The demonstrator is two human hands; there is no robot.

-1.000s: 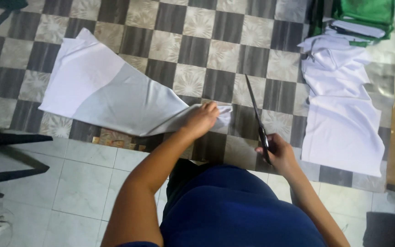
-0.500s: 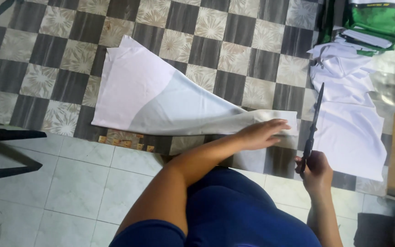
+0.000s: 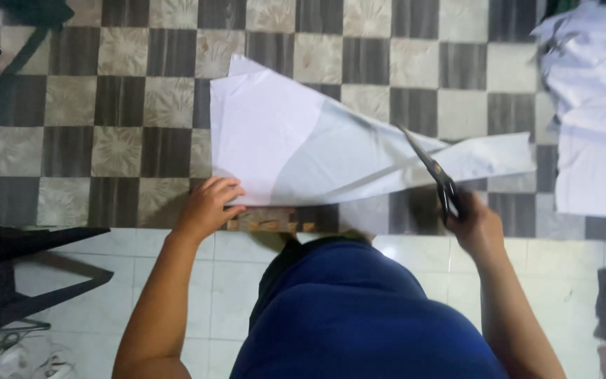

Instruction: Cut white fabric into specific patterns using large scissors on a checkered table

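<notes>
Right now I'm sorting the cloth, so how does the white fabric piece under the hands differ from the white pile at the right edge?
The flat white fabric piece lies spread as one smooth, tapering sheet; the rumpled white fabric pile is creased and heaped. The left hand presses the sheet's near edge, and the black scissors in the right hand lie over it; nothing touches the pile. Both are white and rest on the checkered surface.
</notes>
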